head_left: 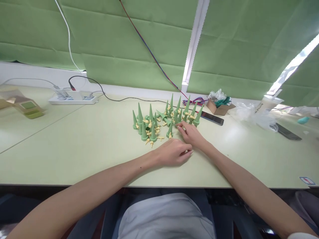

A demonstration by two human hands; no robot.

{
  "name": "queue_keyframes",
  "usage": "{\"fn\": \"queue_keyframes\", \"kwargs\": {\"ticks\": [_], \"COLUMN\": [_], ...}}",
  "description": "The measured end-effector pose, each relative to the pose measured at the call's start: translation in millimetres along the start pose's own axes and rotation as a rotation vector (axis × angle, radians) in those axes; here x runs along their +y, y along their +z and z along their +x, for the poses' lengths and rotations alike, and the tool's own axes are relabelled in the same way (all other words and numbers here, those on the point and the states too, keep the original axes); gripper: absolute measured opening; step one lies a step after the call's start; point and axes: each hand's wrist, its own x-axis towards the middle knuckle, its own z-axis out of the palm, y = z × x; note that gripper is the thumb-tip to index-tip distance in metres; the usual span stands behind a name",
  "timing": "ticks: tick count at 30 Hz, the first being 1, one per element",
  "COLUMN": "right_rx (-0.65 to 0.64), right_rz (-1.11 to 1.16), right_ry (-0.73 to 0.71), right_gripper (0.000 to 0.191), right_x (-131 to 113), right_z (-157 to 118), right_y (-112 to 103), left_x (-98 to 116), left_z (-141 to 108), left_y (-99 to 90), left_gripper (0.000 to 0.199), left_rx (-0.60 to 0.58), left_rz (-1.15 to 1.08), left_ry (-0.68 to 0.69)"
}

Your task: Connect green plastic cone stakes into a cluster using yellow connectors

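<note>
Standing in two loose groups on the pale cream surface [74, 149] are tall, pointed green cones [140, 116], apparently plastic, with small pale-yellow branched fittings [160, 138] among them. From where I watch, most cones are upright, several with a yellow piece at or beside the base, though I can't tell which are truly joined. At least one green cone lying tilted [163, 117] sits between the groups, and loose fittings lie at the front edge of the left group, so by my judgement things are partly sorted and some pieces remain unplaced.

The person's right hand [191, 134] extends to the near side of the right group, palm down, thumb and forefinger drawn close at the cones; whether they grip anything I cannot tell. The left hand [173, 152] rests nearer the person, its forearm slanting across, fingers curled inward just beside the right wrist; whatever it might hold is hidden.
</note>
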Motion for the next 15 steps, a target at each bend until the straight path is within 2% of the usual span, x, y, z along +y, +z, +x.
{"fn": "queue_keyframes", "kwargs": {"ticks": [10, 15], "right_rx": [0.136, 0.146], "right_rz": [0.076, 0.154], "right_ry": [0.016, 0.044], "right_gripper": [0.024, 0.023], "right_x": [-10, -16], "right_z": [-1, 0], "right_y": [-7, -9], "left_x": [-1, -1], "left_z": [-1, -1], "left_y": [0.6, 0.2], "left_gripper": [0.035, 0.035], "left_rx": [0.006, 0.004], "left_rz": [-0.015, -0.001], "left_ry": [0.012, 0.012]}}
